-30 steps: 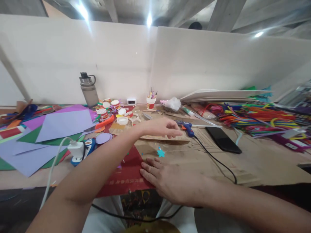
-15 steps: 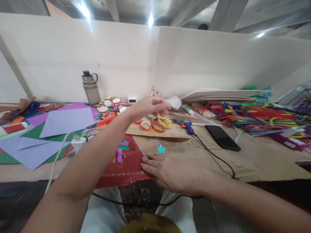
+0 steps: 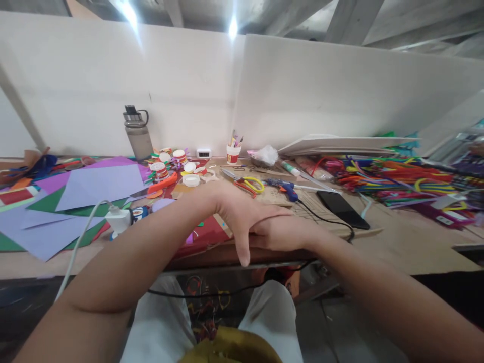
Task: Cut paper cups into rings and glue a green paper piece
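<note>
My left hand (image 3: pixel 245 214) is over the front of the worktable, its thumb pointing down and its fingers stretched across the back of my right hand. It looks open and shows nothing in its grasp. My right hand (image 3: pixel 285 233) touches it at the front edge of the cardboard sheet (image 3: pixel 342 230); its fingers are hidden, so their grip cannot be told. Beneath my left wrist lies the red part of the sheet (image 3: pixel 212 233), with small purple and green scraps partly covered. Just beyond the hands are yellow-handled scissors (image 3: pixel 254 184) and a blue glue gun (image 3: pixel 289 191).
A black phone (image 3: pixel 342 208) lies right of the glue gun's cord. Pipe cleaners (image 3: pixel 408 176) are heaped at the right. Coloured paper sheets (image 3: pixel 102 186), a white plug adapter (image 3: pixel 119 220) and a water bottle (image 3: pixel 138 136) stand left. A pencil cup (image 3: pixel 233 154) is at the back.
My left hand has come down and back from the far side of the table onto my right hand. My right hand, flat before, has shifted right. The sheet's front edge has moved; the blue star is now hidden.
</note>
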Demonstrator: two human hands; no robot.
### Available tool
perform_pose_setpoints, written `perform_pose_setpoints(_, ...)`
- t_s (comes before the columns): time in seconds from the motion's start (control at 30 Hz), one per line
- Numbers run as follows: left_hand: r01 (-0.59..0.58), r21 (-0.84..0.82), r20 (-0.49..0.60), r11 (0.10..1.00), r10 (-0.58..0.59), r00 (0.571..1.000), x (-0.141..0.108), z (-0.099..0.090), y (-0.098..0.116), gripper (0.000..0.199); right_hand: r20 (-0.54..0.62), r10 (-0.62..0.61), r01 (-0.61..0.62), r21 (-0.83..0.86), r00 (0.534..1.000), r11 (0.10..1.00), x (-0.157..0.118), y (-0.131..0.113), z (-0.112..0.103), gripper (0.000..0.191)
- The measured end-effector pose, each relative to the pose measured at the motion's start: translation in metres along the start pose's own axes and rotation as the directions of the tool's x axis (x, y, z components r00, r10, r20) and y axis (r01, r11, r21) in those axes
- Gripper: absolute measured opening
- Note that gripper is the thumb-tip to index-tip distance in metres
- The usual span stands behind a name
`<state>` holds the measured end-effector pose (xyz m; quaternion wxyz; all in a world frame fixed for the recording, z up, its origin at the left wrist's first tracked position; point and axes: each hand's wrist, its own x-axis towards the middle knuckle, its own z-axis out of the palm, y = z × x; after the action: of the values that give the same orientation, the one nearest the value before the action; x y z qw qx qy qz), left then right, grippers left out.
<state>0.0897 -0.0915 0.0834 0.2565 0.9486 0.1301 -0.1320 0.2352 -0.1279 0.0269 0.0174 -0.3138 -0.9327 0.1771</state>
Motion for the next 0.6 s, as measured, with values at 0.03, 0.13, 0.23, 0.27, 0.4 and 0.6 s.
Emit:
perform_pose_setpoints(0.03,0.037,0.013,0.013,0.999,-0.037,0.999,0.001,-0.001,-0.003,0.130,0.013,-0.005,0.005,0.018,1.000,1.000,0.001,0.000,-0.002,0.029)
perform_pose_setpoints(0.13,0.220,-0.033,0.087,0.975,-0.216,0.972,0.001,-0.004,-0.016,0.121,0.007,-0.028,0.028,0.038,1.000,0.999,0.003,-0.005,-0.004,0.023)
perform_pose_setpoints(0.23,0.295,-0.106,0.176,0.950,-0.274,0.946,0.000,-0.003,-0.026,0.083,-0.110,0.013,-0.021,-0.073,0.994,0.997,0.000,-0.013,-0.001,0.021)
perform_pose_setpoints(0.27,0.276,-0.097,0.174,0.956,-0.257,0.951,0.000,-0.001,-0.028,0.065,-0.160,0.025,-0.044,-0.116,0.987,0.992,-0.001,-0.014,0.002,0.020)
perform_pose_setpoints(0.4,0.138,0.086,-0.001,0.987,-0.139,0.990,-0.001,0.006,-0.027,0.020,-0.340,0.016,-0.093,-0.212,0.940,0.973,-0.006,-0.010,0.012,0.016)
perform_pose_setpoints(0.6,0.045,0.178,-0.198,0.983,-0.009,0.980,-0.009,0.010,-0.024,0.009,-0.623,-0.125,0.016,-0.178,0.772,0.984,-0.029,-0.022,-0.002,0.012)
